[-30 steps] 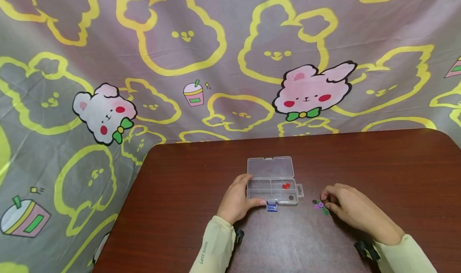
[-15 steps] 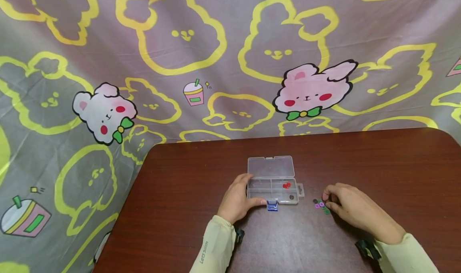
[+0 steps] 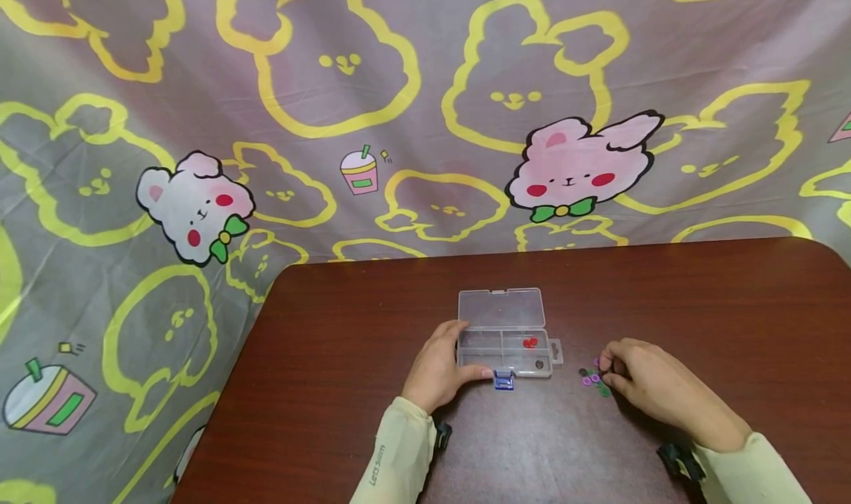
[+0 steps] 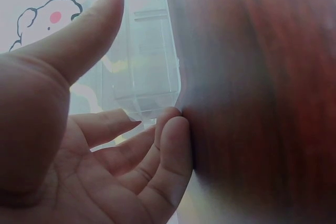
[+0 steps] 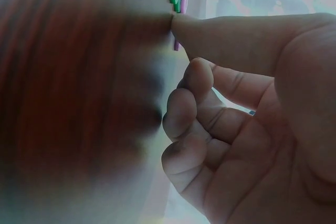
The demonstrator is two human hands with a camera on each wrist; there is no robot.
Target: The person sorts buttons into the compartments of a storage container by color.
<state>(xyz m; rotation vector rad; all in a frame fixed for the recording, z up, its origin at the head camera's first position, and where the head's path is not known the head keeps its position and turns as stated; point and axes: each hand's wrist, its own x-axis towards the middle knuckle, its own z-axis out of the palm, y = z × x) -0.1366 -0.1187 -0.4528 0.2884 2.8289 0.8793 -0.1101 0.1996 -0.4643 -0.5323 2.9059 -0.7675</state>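
Note:
A clear plastic compartment box point(image 3: 479, 361) stands on the table with its lid point(image 3: 501, 308) raised back. My left hand point(image 3: 433, 367) grips its left end, thumb along the front by the blue latch point(image 3: 504, 380) and fingers at the end wall. Red pieces point(image 3: 530, 343) and a dark button point(image 3: 539, 364) lie in the right compartments. My right hand point(image 3: 641, 378) has its bent thumb and index finger down at a small heap of buttons. Purple point(image 3: 595, 379), green point(image 3: 604, 391) and black point(image 3: 583, 372) buttons show there. I cannot tell whether the fingertips pinch one.
The brown wooden table point(image 3: 372, 312) extends around the box and buttons. A hanging tab point(image 3: 556, 351) juts from the box's right end. Behind the table hangs a printed cloth point(image 3: 425, 120) with cartoon animals.
The right hand's fingertips have shifted very slightly to the right, and a purple piece now shows beside the index fingertip. The left hand and the box keep their place.

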